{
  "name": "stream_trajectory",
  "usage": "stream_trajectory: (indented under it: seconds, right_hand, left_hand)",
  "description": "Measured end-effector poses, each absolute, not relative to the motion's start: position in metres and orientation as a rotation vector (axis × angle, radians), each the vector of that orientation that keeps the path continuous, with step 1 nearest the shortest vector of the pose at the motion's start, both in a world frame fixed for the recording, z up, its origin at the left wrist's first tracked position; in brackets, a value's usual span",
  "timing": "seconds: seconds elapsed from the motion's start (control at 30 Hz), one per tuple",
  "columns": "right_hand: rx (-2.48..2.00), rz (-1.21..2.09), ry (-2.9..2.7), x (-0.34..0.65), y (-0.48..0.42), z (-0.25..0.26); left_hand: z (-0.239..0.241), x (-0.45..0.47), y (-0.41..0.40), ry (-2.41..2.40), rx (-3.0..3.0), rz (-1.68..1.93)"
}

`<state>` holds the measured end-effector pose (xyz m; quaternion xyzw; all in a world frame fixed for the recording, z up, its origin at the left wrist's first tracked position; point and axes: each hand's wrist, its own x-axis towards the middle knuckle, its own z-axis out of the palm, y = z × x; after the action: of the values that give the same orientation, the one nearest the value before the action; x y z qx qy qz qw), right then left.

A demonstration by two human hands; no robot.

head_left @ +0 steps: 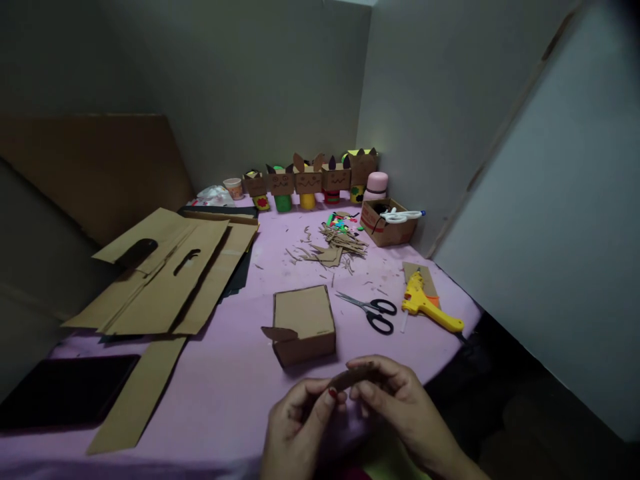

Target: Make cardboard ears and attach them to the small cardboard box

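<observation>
Between thumb and fingers, my left hand [303, 420] pinches one end of a small curved piece of brown cardboard [347, 377]. The other end is gripped by my right hand [393, 390], its fingers partly covering the piece. Both hands are just above the near edge of the table. Just beyond them sits a small cardboard box [304, 320], with a pointed cardboard flap [279, 333] sticking out at its left front corner. Black-handled scissors [373, 312] lie to the right of the box, blades pointing left. Farther right rests a yellow glue gun [425, 303].
Flat cardboard sheets [150, 293] and a dark tablet-like slab [65, 390] cover the left side. Cardboard scraps [335, 247] lie mid-table. Several cardboard animal-head figures [307, 181] stand at the back, near a pink-lidded bottle [376, 185] and a box of tools [387, 227].
</observation>
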<state>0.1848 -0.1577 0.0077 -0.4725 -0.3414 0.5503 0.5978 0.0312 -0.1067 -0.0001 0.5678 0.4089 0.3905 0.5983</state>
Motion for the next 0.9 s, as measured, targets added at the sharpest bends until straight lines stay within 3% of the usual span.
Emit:
stream_trajectory:
  seconds: [0.27, 0.9]
  right_hand:
    - [-1.232, 1.037, -1.006, 0.2, -0.125, 0.025]
    - [-1.294, 0.798, -1.421, 0.207, -0.088, 0.042]
  left_hand:
    - [0.001, 0.039, -0.102, 0.981, 0.91, 0.828]
    - [-0.008, 0.031, -0.095, 1.007, 1.031, 0.859]
